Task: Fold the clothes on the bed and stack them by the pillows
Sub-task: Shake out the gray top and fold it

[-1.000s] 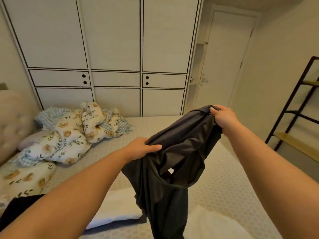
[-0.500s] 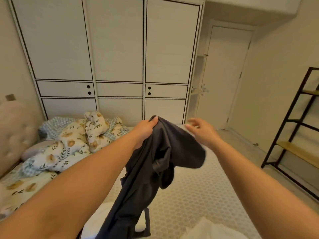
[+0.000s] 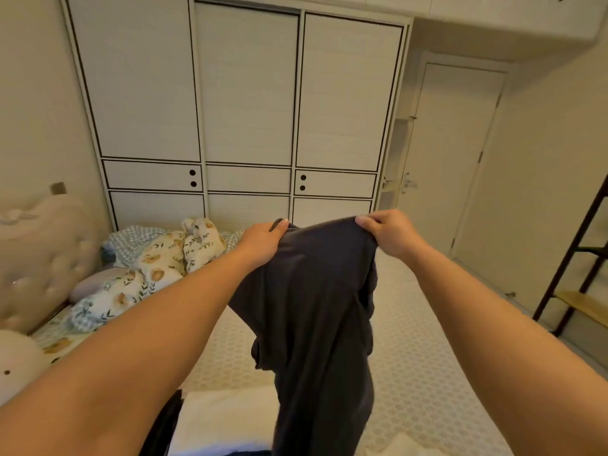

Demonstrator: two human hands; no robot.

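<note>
The step in hand seems to be the opening of one piece before it is folded: a dark grey garment [image 3: 312, 311] is held up in the air above the bed [image 3: 427, 373], not yet laid flat. It hangs down from its top edge, and the lower part falls loose and a little twisted toward the near edge of the bed. I cannot tell for sure if it is trousers or a shirt.

The left hand [image 3: 263, 240] grips the top edge of the garment at its left corner, with the fingers curled over the cloth. The right hand [image 3: 391, 233] pinches the same edge at the right corner, thumb on the near side and fingers bent behind. Both arms are stretched forward and slightly raised, and the edge between the two hands is almost tight.

In my judgement, the next move calls for lowering the garment on the free part of the bed, in front of the hands, and smoothing it so that the twisted lower part lies straight before the first fold. Other clothes wait near the bottom of the view: a white piece [image 3: 223, 419] and a black piece [image 3: 164, 426], just left of the hanging garment. The pillows [image 3: 158, 258] and the crumpled bedding lie farther left of the garment, beside the padded headboard [image 3: 42, 258], and no folded stack is visible there.
</note>
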